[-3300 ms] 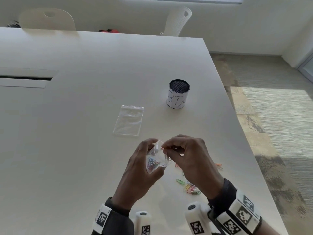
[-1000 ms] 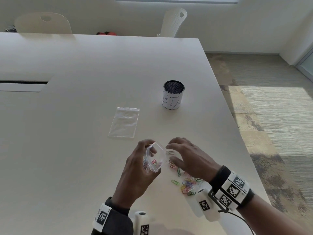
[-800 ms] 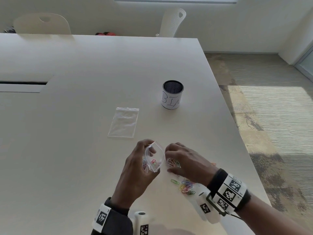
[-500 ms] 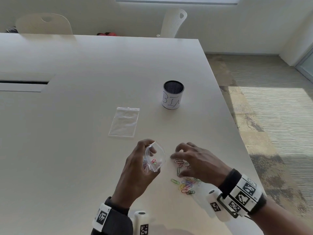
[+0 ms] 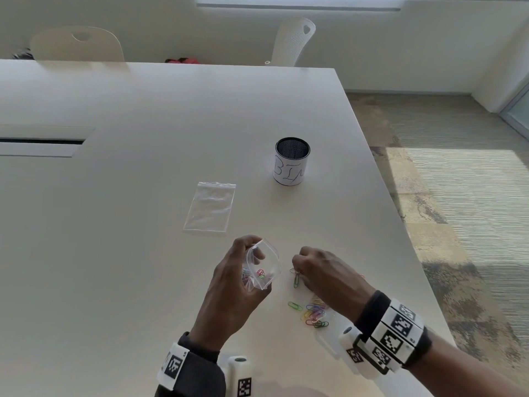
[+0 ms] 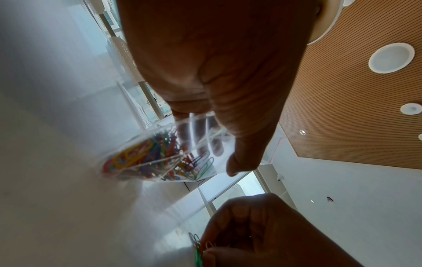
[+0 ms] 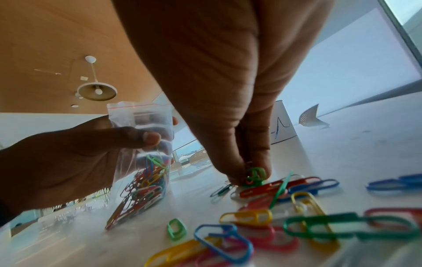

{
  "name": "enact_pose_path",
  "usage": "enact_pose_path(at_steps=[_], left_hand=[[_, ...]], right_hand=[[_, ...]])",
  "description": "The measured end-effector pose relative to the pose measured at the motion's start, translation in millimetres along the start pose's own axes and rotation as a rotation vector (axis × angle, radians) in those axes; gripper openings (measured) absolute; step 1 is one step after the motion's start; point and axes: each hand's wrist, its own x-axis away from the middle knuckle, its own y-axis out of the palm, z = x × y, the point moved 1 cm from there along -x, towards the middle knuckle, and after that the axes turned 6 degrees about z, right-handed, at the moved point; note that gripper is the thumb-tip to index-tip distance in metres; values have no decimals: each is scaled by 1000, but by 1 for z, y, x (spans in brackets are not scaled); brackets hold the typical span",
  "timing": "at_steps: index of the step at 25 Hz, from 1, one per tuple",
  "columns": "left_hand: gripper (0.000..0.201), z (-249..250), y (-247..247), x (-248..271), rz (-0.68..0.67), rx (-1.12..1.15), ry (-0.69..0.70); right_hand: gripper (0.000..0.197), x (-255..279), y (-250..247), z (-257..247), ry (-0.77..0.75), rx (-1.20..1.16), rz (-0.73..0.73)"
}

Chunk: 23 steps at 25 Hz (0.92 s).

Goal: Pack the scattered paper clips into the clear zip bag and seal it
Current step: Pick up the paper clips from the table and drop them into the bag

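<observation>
My left hand (image 5: pixel 237 285) grips a clear zip bag (image 5: pixel 262 265) upright on the table, mouth open, with several coloured paper clips (image 7: pixel 141 187) in its bottom. The same bag (image 6: pixel 164 153) shows between thumb and fingers in the left wrist view. Just right of it, my right hand (image 5: pixel 320 273) is curled down on the table, its fingertips (image 7: pixel 242 173) pinching a few paper clips (image 7: pixel 253 178), green among them. More loose paper clips (image 5: pixel 313 313) lie scattered under and behind that hand.
A second, empty zip bag (image 5: pixel 210 206) lies flat farther out on the white table (image 5: pixel 114 253). A mesh cup labelled BIN (image 5: pixel 292 160) stands beyond to the right. The table's right edge (image 5: pixel 415 253) is close to my right forearm. Two chairs stand at the far side.
My right hand left the bag's mouth, came down onto the loose clips to the right, and its spread fingers have curled into a pinch on some. The left hand has kept the bag still.
</observation>
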Motion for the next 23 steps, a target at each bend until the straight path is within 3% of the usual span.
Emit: enact_pose_path(at_steps=[3, 8, 13, 16, 20, 23], left_hand=[[62, 0, -1, 1, 0, 9, 1], [61, -2, 0, 0, 2, 17, -3], [61, 0, 2, -1, -12, 20, 21], [60, 2, 3, -2, -8, 18, 23], [66, 4, 1, -2, 5, 18, 4], [66, 3, 1, -2, 0, 21, -16]], right_hand=[[7, -3, -14, 11, 108, -218, 0], [7, 4, -41, 24, 311, -725, 54], [9, 8, -80, -4, 279, -1102, 138], [9, 3, -90, -31, 240, -1145, 205], [11, -9, -78, -58, 201, -932, 352], [11, -9, -66, -64, 161, -808, 353]])
